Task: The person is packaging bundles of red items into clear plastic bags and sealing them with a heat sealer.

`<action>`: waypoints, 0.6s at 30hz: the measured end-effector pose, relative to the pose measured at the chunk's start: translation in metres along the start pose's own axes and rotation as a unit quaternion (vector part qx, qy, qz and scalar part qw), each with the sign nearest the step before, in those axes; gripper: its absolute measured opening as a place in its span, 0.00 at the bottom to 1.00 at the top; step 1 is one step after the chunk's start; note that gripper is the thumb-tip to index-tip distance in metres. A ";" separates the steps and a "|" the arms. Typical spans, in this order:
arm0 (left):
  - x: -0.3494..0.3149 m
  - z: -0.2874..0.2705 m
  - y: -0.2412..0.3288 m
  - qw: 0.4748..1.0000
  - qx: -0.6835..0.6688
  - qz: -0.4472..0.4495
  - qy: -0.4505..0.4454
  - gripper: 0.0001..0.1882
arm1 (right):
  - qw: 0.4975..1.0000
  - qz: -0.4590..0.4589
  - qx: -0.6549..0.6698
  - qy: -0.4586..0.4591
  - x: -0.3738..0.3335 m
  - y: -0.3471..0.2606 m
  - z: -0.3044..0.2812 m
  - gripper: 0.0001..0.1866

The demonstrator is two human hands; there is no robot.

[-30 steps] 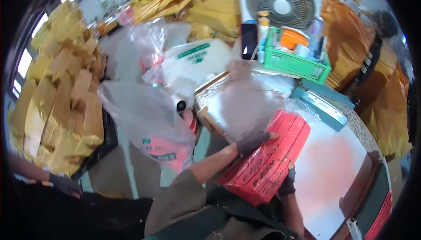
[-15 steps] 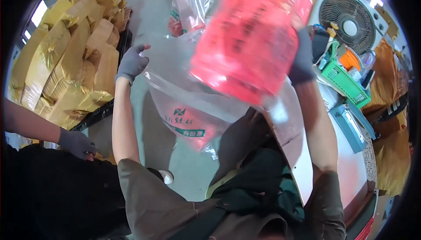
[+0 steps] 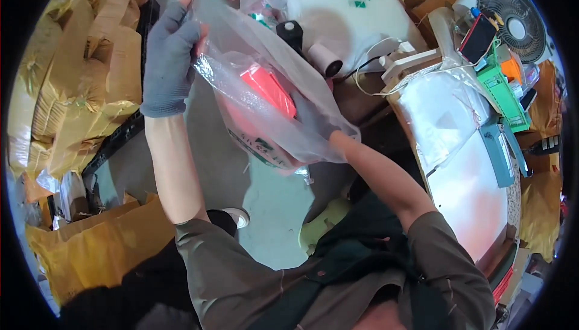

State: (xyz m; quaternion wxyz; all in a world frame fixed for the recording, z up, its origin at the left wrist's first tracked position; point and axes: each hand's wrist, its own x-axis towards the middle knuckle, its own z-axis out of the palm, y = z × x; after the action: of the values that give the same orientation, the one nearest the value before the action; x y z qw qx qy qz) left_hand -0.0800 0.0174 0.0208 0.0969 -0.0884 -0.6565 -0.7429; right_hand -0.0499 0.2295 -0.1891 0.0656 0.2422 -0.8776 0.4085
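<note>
A large clear plastic bag [image 3: 256, 143] with green print hangs before me, its mouth spread open. In its grey fingerless glove, my left hand [image 3: 169, 58] is closed on the bag's left rim, thumb and fingertips bare. My right hand [image 3: 309, 116] reaches in past the right rim and shows only dimly through the film. Beside it, inside the bag, lies a bright red plastic-wrapped packet [image 3: 268, 92]. The film hides the right fingers, so whether they grip the packet is unclear.
Yellow-wrapped parcels [image 3: 78, 76] are stacked at the left. A white table [image 3: 464, 191] stands at the right, with a green basket [image 3: 503, 92], a teal box [image 3: 497, 155] and a power strip [image 3: 413, 61]. Behind the bag is a full white sack [image 3: 356, 13]. A fan [image 3: 512, 19] stands far right.
My right hand has lowered the red packet from the upper right into the bag. The left hand has risen with the bag's rim. Another person's gloved hand has left the left side.
</note>
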 end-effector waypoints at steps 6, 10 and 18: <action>-0.003 0.008 0.012 0.999 -0.045 -0.002 -0.027 0.30 | 0.880 0.309 -0.024 -0.361 0.015 0.072 0.072 0.27; -0.025 -0.012 -0.016 0.992 0.093 0.050 -0.071 0.32 | 0.978 0.054 0.008 -0.201 0.034 0.015 0.081 0.16; 0.002 0.029 -0.018 0.991 0.126 0.040 -0.027 0.30 | 0.978 -0.069 0.088 -0.176 0.050 -0.033 -0.142 0.19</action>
State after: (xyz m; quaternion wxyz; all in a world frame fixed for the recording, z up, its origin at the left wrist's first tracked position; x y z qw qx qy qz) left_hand -0.0868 0.0487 0.0082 0.1192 -0.1216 -0.7435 -0.6467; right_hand -0.0898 0.2989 -0.0573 -0.0830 0.3750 -0.8173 0.4295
